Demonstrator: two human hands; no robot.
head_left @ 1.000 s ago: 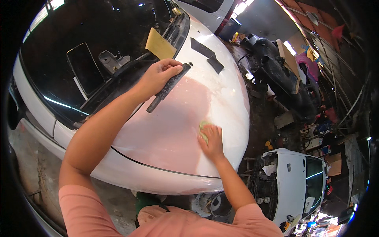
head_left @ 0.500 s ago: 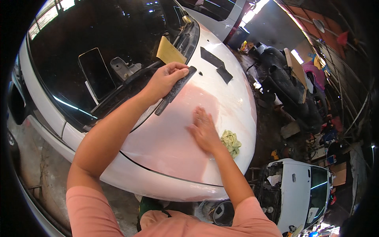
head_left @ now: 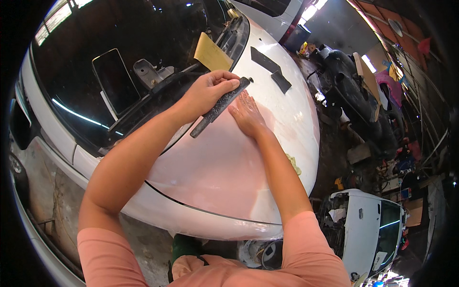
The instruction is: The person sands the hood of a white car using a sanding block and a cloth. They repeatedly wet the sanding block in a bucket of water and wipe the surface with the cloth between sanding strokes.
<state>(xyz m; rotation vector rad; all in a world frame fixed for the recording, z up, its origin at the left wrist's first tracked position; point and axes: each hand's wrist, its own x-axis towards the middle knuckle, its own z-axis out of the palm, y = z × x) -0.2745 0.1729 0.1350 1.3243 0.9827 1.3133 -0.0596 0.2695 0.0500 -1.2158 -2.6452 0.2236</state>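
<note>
My left hand (head_left: 215, 91) grips a long, narrow dark sanding block (head_left: 221, 107) near its upper end, held over the windshield-side edge of a white car hood (head_left: 287, 129). Fingers stretched out, my right hand (head_left: 247, 115) lies flat on the hood, near the top of a wide, smooth pinkish patch (head_left: 210, 162). Just beyond the hands, two pieces of black sandpaper (head_left: 264, 61) rest on the white paint. A crumpled yellow-green cloth (head_left: 294, 164) is mostly hidden behind my right forearm.
A yellow sheet (head_left: 213, 52) stands tilted at the windshield base. A dark-screened phone (head_left: 114, 80) and a grey plastic part (head_left: 148, 72) lie at the windshield. Black car parts (head_left: 349, 86) are piled right of the hood. Another white vehicle (head_left: 363, 229) stands lower right.
My right hand has slid up and away across the pink patch, and its forearm now covers most of the cloth. The left hand still holds the sanding block, and the view has shifted slightly.
</note>
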